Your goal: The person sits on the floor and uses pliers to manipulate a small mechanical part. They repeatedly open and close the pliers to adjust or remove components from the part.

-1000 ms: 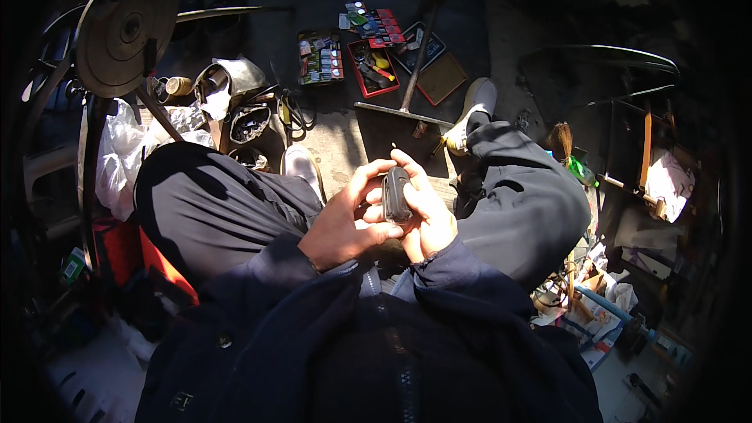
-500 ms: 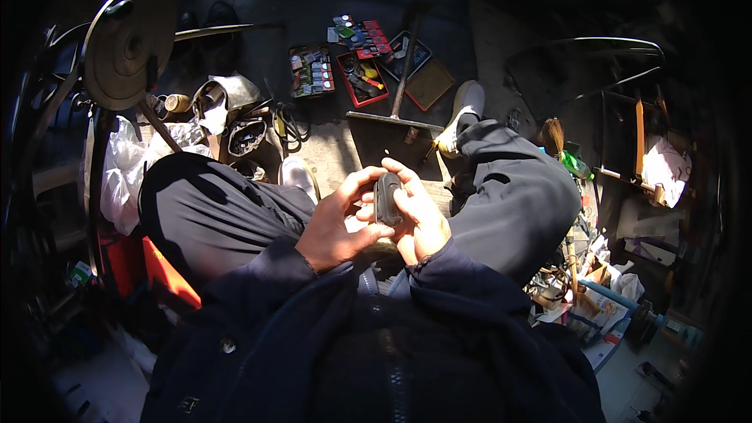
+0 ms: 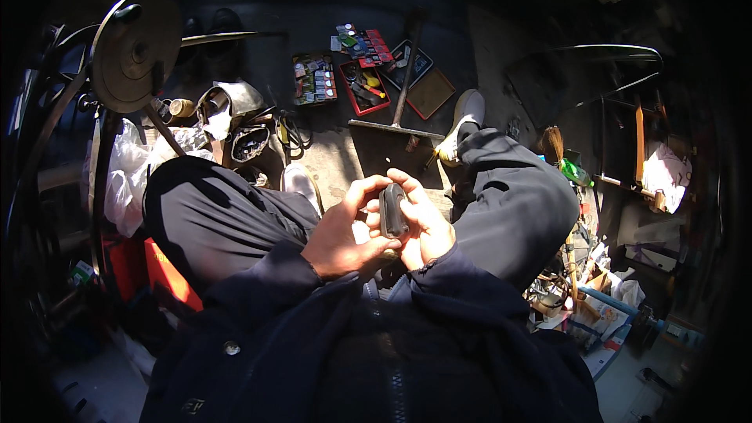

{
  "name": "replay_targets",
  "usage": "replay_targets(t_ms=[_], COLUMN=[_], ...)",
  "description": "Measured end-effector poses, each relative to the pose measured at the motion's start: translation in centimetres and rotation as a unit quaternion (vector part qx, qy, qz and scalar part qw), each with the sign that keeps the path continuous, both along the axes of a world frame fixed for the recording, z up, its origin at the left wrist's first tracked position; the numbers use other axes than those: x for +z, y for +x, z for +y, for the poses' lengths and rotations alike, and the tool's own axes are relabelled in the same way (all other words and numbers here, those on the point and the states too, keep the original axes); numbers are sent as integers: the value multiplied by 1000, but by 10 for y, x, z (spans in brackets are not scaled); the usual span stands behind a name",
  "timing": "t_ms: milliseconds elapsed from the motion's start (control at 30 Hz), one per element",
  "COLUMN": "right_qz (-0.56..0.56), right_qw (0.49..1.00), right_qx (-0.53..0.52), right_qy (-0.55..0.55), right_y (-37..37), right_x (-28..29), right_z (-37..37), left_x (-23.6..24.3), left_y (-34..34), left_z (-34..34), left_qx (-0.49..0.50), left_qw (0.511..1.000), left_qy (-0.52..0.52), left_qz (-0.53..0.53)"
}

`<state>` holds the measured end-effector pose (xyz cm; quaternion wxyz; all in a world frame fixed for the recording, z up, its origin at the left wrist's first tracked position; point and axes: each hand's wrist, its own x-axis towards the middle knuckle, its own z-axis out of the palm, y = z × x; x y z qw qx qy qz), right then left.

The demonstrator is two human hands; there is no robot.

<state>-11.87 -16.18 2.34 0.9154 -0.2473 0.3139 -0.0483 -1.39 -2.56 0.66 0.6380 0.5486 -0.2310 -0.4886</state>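
Patches of sunlight cross a shadowy floor (image 3: 333, 153) cluttered with a red box (image 3: 372, 110) of small items, a T-shaped tool (image 3: 407, 82) and, at left, a white plastic bag (image 3: 125, 180). Above the lap, a small, black, oblong case (image 3: 393, 213) with rounded ends is held between the left hand (image 3: 342, 236) and right hand (image 3: 428, 227), fingers curled around it.

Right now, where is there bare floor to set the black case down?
For the black case, a bare sunlit patch of floor lies ahead of the left hand, between the left shoe and the T-shaped metal tool. Past the right shoe it's too dark to be sure. It's crowded around the red tray, the white plastic bags and the broom.
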Motion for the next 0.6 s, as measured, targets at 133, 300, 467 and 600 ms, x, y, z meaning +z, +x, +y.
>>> replay_targets(t_ms=[133,300,467,600], right_qz=[35,32,46,52], right_qw=[987,907,914,891], right_qx=[37,89,101,112], right_qy=[-150,-410,-389,-437], right_y=[0,-5,-7,-7], right_x=[-5,-2,7,12], right_z=[3,3,3,5], left_x=[0,-1,3,4], left_y=[2,3,4,5], left_z=[1,4,6,6], left_qx=[10,37,45,54], left_qw=[994,983,977,972], left_qy=[15,-5,-6,-17], left_qz=[-111,-178,-206,-229])
